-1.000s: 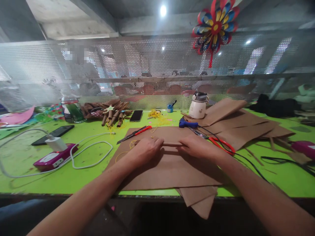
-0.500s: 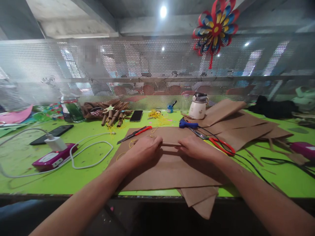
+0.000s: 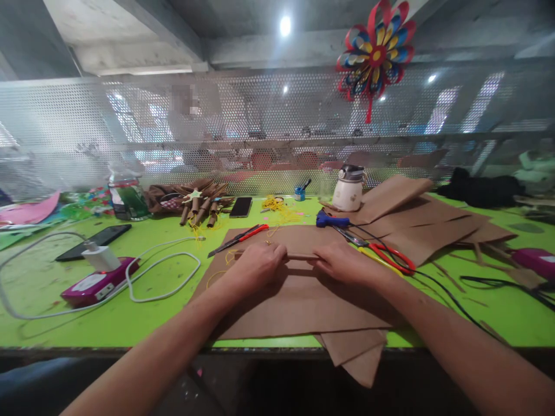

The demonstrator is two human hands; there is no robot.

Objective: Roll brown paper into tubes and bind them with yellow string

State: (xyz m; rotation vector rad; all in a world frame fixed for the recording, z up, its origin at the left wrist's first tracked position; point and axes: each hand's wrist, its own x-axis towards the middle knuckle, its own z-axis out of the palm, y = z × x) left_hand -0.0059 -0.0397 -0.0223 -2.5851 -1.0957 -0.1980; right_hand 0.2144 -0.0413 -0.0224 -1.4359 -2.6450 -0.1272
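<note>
Between my two hands a narrow strip of rolled brown paper [image 3: 300, 256] lies stretched sideways. My left hand [image 3: 262, 263] is closed on its left end, and my right hand [image 3: 340, 261] pinches its right end. Under both hands lies a large sheet of brown paper [image 3: 299, 306], its lower edge close to the table's front. A red-handled craft knife [image 3: 243, 238] rests on the sheet beyond my left hand, with loose yellow string [image 3: 217, 273] nearby. Past my right hand are a blue glue gun [image 3: 332, 219] and scissors with red handles [image 3: 392, 258]. The fingertips are partly hidden.
At left a white charger sits in a purple power strip [image 3: 93, 287], its white cable [image 3: 162, 297] looping over the green table. Phones [image 3: 240, 207], rolled paper tubes [image 3: 197, 212] and a white bottle [image 3: 348, 193] stand behind. Brown paper sheets [image 3: 427, 222] pile up at right.
Both hands keep their hold on the paper strip in nearly the same place. The view has shifted slightly; nothing else on the table has visibly moved.
</note>
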